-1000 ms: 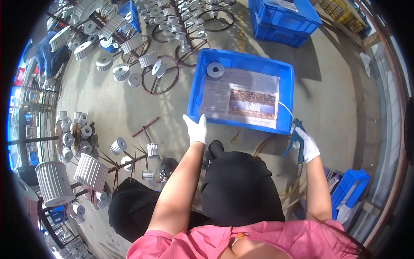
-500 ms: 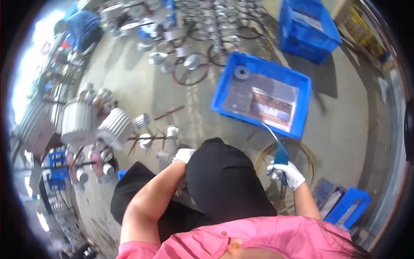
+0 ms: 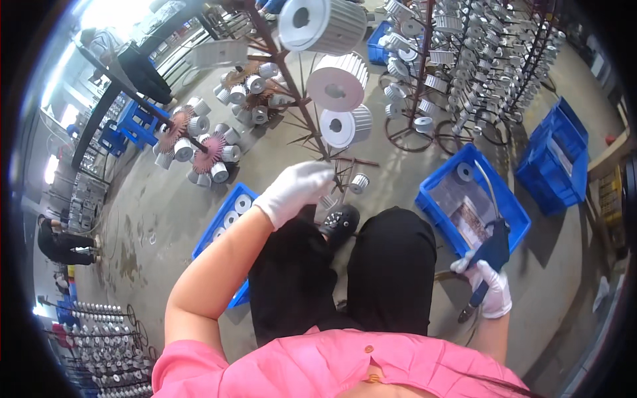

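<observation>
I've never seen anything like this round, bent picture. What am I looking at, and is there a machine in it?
No robot here: a camera on a person's head looks down, and its wide lens bends straight edges. The gloved right hand grips a blue spray-gun-like tool with a thin curved tube. The gloved left hand is by a spiky rack carrying ribbed metal wheels; whether it holds anything isn't clear. On the floor, a blue bin contains printed paper and one round metal part.

Left hand (image 3: 298, 191): grip unclear
Rack (image 3: 283, 66): above the hand, cropped
Blue crate (image 3: 207, 237): left of the hand, partly hidden (behind the forearm (image 3: 215, 275))
</observation>
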Tool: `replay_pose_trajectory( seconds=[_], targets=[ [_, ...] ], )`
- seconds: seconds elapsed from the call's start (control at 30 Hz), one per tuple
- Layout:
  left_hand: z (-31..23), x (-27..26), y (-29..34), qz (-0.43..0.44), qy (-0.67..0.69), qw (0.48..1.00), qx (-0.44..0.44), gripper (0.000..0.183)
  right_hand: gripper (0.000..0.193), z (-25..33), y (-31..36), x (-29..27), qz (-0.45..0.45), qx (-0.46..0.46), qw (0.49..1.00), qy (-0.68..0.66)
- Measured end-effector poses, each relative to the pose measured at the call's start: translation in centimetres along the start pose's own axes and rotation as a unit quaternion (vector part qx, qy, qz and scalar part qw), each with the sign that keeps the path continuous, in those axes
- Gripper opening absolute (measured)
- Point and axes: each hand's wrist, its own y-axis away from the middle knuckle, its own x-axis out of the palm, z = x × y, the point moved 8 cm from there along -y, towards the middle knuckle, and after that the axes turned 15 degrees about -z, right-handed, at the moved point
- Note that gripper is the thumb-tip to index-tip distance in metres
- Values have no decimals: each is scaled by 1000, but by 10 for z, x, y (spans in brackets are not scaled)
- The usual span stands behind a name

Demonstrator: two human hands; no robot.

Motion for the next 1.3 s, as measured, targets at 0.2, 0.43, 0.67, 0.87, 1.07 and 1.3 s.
replay_pose_trajectory(
  seconds=[0.2,0.43,0.67,0.87,1.07,1.3],
  targets=[
    [14,19,-18,-106,421,864,-256,39,24,19,-2,5,-132,-65,942,302],
    [55,51,-63,-81,764,537,-347,17,34,-109,-33,-44,-113,15,969,220],
    [53,48,-57,-139,588,739,-297,15,34,-179,-98,-86,-147,157,953,213],
    [49,37,-39,-190,525,772,-304,22,32,-254,-124,-144,-158,236,934,216],
    [33,41,-35,-75,492,812,-306,23,31,-263,-126,-177,-122,174,909,358],
    [72,40,-67,-84,443,831,-327,25,30,-187,-142,-181,30,-57,774,630]
  ],
)
